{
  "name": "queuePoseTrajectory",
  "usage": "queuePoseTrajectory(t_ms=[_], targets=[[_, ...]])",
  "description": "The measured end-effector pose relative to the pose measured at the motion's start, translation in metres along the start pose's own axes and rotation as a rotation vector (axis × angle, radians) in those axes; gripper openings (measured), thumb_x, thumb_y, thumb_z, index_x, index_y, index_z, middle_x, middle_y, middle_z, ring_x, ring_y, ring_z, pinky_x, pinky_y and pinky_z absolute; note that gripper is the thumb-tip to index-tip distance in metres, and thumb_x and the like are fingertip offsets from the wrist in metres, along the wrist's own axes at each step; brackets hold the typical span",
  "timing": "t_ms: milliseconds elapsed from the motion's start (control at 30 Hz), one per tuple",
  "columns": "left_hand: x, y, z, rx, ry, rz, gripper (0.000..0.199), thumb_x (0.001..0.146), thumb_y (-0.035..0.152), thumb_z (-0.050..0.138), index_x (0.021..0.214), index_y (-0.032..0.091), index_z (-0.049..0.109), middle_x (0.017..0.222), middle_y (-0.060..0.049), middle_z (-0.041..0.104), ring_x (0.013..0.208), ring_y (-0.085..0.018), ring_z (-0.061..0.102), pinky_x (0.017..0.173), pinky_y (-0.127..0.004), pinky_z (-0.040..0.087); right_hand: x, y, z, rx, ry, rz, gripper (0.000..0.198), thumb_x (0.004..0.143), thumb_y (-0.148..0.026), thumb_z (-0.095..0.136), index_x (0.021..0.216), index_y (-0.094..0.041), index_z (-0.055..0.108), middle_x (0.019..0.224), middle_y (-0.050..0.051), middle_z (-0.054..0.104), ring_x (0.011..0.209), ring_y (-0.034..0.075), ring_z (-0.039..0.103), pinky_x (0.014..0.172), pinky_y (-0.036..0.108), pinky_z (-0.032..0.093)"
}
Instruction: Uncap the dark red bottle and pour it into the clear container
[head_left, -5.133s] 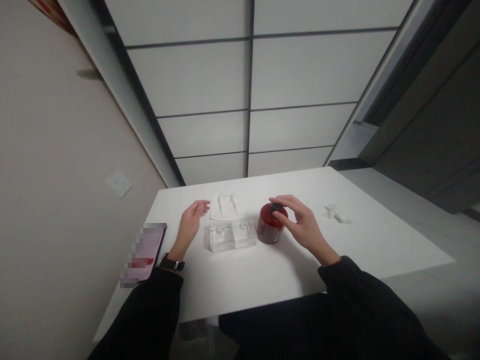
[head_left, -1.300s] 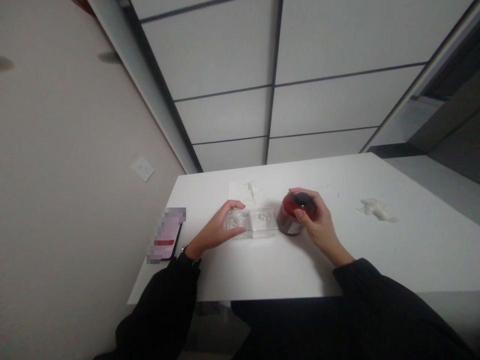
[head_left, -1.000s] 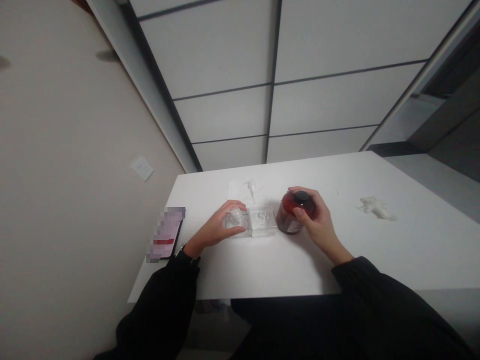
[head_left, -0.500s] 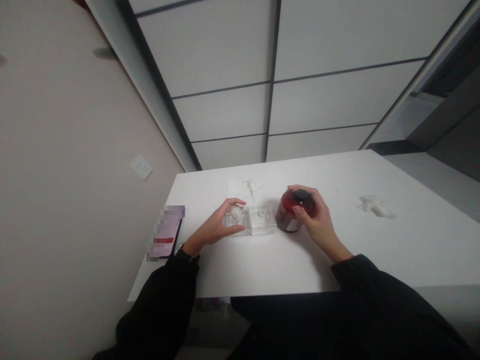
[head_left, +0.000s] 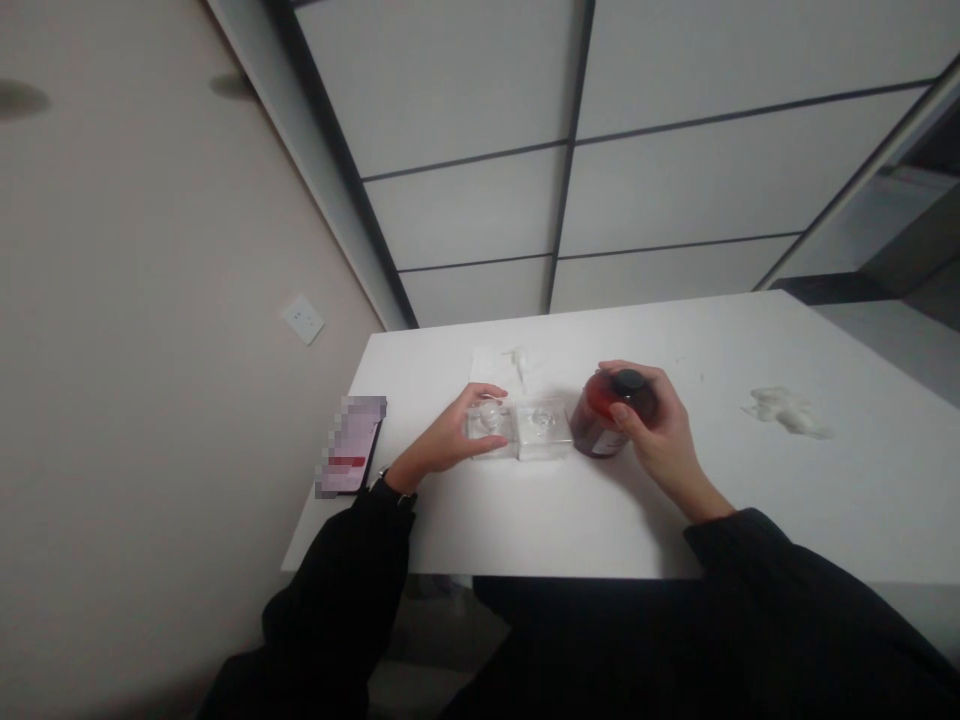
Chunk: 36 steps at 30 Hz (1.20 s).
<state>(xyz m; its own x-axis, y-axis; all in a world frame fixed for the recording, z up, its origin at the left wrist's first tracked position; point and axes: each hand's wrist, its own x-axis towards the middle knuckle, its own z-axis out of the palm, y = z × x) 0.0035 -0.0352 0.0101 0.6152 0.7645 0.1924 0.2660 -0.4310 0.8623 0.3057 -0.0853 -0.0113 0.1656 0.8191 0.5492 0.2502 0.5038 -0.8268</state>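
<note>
My right hand (head_left: 666, 425) is wrapped round a dark red bottle (head_left: 596, 415) with a black cap and a pale label. The bottle looks slightly tilted; I cannot tell whether its base rests on the table. Just left of it are two clear plastic boxes (head_left: 545, 432), side by side and touching. Thumb and fingers of my left hand (head_left: 454, 430) span the left-hand clear box (head_left: 499, 440), gripping it at its front and back edges. Something clear and rounded shows in each box, too faint to name.
A phone (head_left: 352, 445) with its screen lit lies at the white table's (head_left: 525, 530) left side. Behind the boxes is a white sheet (head_left: 484, 362) with a small white item (head_left: 520, 365) on it. Crumpled white tissue (head_left: 786, 412) lies on the right. White panelled doors (head_left: 465, 220) stand behind.
The camera has turned slightly, so the whole scene sits further right and a little higher. Both hands keep their holds, and the bottle and boxes stay in about the same places.
</note>
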Motion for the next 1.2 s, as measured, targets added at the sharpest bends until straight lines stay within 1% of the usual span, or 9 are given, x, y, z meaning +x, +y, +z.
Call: queuePoseTrajectory(t_ms=[67, 167, 267, 333, 467, 600, 767, 967, 1200], targets=[[0.0, -0.001, 0.001, -0.018, 0.005, -0.005, 0.045, 0.086, 0.042, 0.083, 0.121, 0.023, 0.062, 0.14, -0.013, 0.063, 0.14, -0.032, 0.057, 0.123, -0.051, 0.041, 0.0, -0.001, 0.0, -0.006, 0.001, -0.001, 0.039, 0.092, -0.052, 0.077, 0.123, -0.031, 0.071, 0.127, 0.008, 0.073, 0.121, 0.03, 0.067, 0.107, 0.05, 0.05], [0.0, -0.002, 0.001, 0.023, -0.022, 0.014, 0.034, 0.088, 0.041, 0.082, 0.113, 0.022, 0.068, 0.144, -0.013, 0.061, 0.143, -0.032, 0.054, 0.127, -0.051, 0.035, 0.0, -0.001, 0.0, 0.002, 0.008, -0.004, 0.039, 0.092, -0.053, 0.078, 0.122, -0.03, 0.071, 0.126, 0.008, 0.073, 0.121, 0.03, 0.067, 0.108, 0.05, 0.05], [0.0, -0.003, 0.001, 0.008, 0.004, 0.004, 0.047, 0.087, 0.042, 0.082, 0.125, 0.022, 0.064, 0.143, -0.014, 0.062, 0.141, -0.033, 0.056, 0.124, -0.052, 0.039, 0.0, 0.0, 0.001, 0.019, 0.006, 0.008, 0.039, 0.092, -0.053, 0.078, 0.123, -0.03, 0.071, 0.126, 0.008, 0.072, 0.122, 0.03, 0.066, 0.11, 0.051, 0.049], [0.0, -0.002, 0.001, -0.001, 0.013, -0.012, 0.049, 0.086, 0.043, 0.083, 0.126, 0.022, 0.062, 0.14, -0.014, 0.063, 0.139, -0.033, 0.058, 0.121, -0.053, 0.042, -0.001, 0.001, 0.001, 0.02, 0.006, 0.015, 0.04, 0.091, -0.053, 0.078, 0.123, -0.03, 0.071, 0.127, 0.008, 0.072, 0.123, 0.03, 0.066, 0.11, 0.052, 0.048], [0.0, 0.003, 0.0, 0.041, -0.024, -0.003, 0.032, 0.088, 0.041, 0.08, 0.111, 0.022, 0.069, 0.143, -0.013, 0.063, 0.142, -0.033, 0.055, 0.127, -0.052, 0.036, -0.001, 0.0, 0.001, 0.011, 0.017, 0.016, 0.04, 0.091, -0.052, 0.079, 0.123, -0.031, 0.071, 0.127, 0.008, 0.072, 0.123, 0.03, 0.066, 0.111, 0.051, 0.048], [0.0, 0.001, 0.006, -0.083, 0.107, -0.08, 0.044, 0.079, 0.038, 0.087, 0.112, 0.022, 0.063, 0.14, -0.013, 0.066, 0.139, -0.032, 0.058, 0.124, -0.052, 0.039, -0.001, 0.0, 0.002, 0.033, 0.022, 0.011, 0.038, 0.091, -0.052, 0.078, 0.122, -0.031, 0.071, 0.127, 0.008, 0.073, 0.123, 0.03, 0.066, 0.109, 0.051, 0.049], [0.002, -0.011, 0.01, -0.169, 0.225, -0.139, 0.044, 0.077, 0.042, 0.088, 0.095, 0.022, 0.053, 0.135, -0.016, 0.07, 0.13, -0.031, 0.067, 0.115, -0.053, 0.049, 0.0, 0.0, 0.003, 0.041, 0.017, 0.017, 0.037, 0.091, -0.049, 0.078, 0.122, -0.031, 0.07, 0.127, 0.007, 0.073, 0.123, 0.029, 0.066, 0.11, 0.051, 0.049], [0.001, -0.005, 0.001, -0.203, 0.217, -0.184, 0.042, 0.072, 0.044, 0.093, 0.093, 0.019, 0.066, 0.131, -0.016, 0.076, 0.128, -0.031, 0.071, 0.118, -0.055, 0.049, 0.0, -0.002, 0.003, 0.042, 0.029, 0.001, 0.037, 0.091, -0.049, 0.078, 0.122, -0.031, 0.071, 0.124, 0.007, 0.073, 0.12, 0.029, 0.067, 0.105, 0.048, 0.052], [-0.002, 0.002, -0.004, -0.2, 0.169, -0.171, 0.039, 0.076, 0.047, 0.091, 0.098, 0.019, 0.075, 0.13, -0.014, 0.078, 0.128, -0.03, 0.071, 0.12, -0.054, 0.048, 0.0, -0.001, 0.004, 0.055, 0.024, 0.021, 0.038, 0.091, -0.049, 0.079, 0.122, -0.03, 0.071, 0.126, 0.007, 0.072, 0.121, 0.029, 0.067, 0.107, 0.05, 0.051]])
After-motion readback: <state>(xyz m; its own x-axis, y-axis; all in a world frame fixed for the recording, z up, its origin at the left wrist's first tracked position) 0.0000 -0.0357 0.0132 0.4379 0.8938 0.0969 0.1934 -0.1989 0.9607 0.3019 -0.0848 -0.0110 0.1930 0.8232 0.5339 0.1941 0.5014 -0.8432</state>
